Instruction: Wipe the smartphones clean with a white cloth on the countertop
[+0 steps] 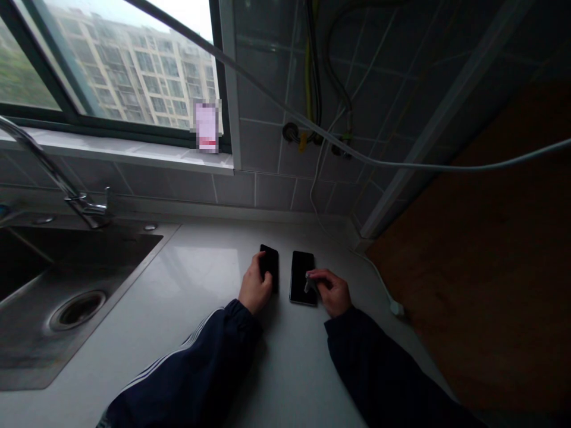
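My left hand (255, 286) grips a black smartphone (270, 261) by its edges, with the thumb on the near side and the fingers at the upper left. A second black smartphone (301, 267) lies flat on the white countertop, a short gap to the right of the first, its dark screen facing up. Over its right half, my right hand (332, 291) pinches a small crumpled whitish piece (308, 283), which looks like cloth or tissue. Whether that piece touches the screen I cannot tell.
A steel sink (27, 333) with a chrome faucet (84, 205) is at the left. A window stands behind it, with a blurred pinkish item (207, 128) on the sill. A white cable (379, 161) hangs across the view. A brown panel (491, 249) borders the counter's right side.
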A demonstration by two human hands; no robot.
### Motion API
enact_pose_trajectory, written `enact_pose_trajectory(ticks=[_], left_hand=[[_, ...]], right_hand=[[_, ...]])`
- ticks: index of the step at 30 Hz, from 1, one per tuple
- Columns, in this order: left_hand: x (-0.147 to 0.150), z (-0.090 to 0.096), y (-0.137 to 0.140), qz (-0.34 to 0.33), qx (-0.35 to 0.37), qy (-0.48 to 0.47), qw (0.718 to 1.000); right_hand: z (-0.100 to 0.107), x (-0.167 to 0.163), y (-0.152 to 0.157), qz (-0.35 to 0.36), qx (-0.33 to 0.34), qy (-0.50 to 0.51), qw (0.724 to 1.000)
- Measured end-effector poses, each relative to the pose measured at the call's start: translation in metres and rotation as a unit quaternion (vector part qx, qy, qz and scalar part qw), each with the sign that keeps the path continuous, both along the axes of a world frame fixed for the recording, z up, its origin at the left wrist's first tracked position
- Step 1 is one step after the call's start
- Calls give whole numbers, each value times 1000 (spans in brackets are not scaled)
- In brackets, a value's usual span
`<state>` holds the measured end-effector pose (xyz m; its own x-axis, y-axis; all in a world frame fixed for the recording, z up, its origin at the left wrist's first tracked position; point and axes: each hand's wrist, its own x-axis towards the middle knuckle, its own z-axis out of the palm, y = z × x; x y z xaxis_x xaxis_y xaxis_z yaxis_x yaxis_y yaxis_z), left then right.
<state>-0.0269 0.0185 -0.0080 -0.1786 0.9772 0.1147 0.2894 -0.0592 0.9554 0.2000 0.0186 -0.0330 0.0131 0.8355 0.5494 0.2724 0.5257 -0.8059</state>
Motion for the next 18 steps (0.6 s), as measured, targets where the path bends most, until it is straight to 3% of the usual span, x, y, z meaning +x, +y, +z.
enact_pose_trajectory(ticks=[3,5,10,18], left_hand=[[1,-1,-1,-11,12,55,998],[1,0,-4,-17,-1,148,989],[3,7,-12,-12,-64,373,926],[4,11,-15,-18,-78,472,878]], right_hand=[[-1,-1,0,2,-2,-1,1000],[-1,-1,1,5,-3,-2,1000],[-1,-1,1,2,-3,1,1000],[-1,-2,0,-9,-3,0,1000]])
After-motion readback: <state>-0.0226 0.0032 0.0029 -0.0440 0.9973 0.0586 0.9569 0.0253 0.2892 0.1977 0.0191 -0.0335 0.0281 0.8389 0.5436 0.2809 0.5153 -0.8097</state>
